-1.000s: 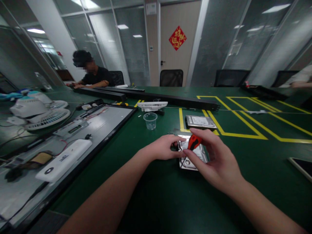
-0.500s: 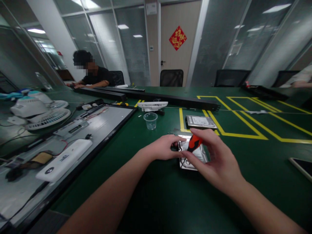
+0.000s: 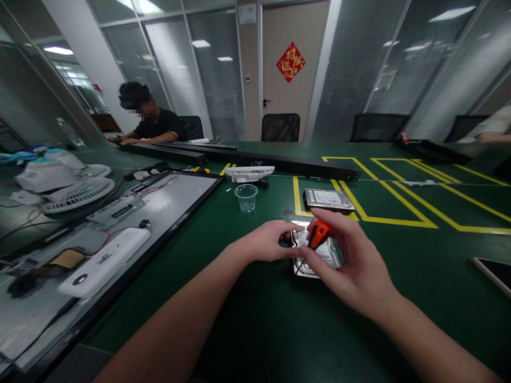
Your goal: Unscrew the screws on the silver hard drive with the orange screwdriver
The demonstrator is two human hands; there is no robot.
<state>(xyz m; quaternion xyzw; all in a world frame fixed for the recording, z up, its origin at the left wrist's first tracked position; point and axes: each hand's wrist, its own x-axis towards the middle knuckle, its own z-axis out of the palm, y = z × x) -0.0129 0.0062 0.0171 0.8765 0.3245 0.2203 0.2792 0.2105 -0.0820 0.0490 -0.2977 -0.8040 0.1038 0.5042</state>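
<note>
A silver hard drive (image 3: 330, 256) lies on the green table in front of me, partly covered by both hands. My right hand (image 3: 355, 260) grips the orange and black handle of a screwdriver (image 3: 320, 233) between thumb and fingers. The screwdriver leans over the drive, its thin shaft pointing down toward the drive's near left corner; whether the tip sits in a screw is too small to tell. At the drive's left side, my left hand (image 3: 267, 242) is curled with index finger and thumb over its edge, the thumb close to the screwdriver shaft. Its other fingers are hidden.
A second hard drive (image 3: 328, 199) lies just beyond, by yellow tape lines. A clear plastic cup (image 3: 246, 198) and a white fan part (image 3: 249, 173) stand farther left. A large opened panel (image 3: 159, 213) covers the left side. A phone (image 3: 495, 274) lies right. A person (image 3: 157, 125) sits across.
The screwdriver handle has turned and tilted slightly in my right hand, showing more of its orange end. My left hand and the hard drive stay in place.
</note>
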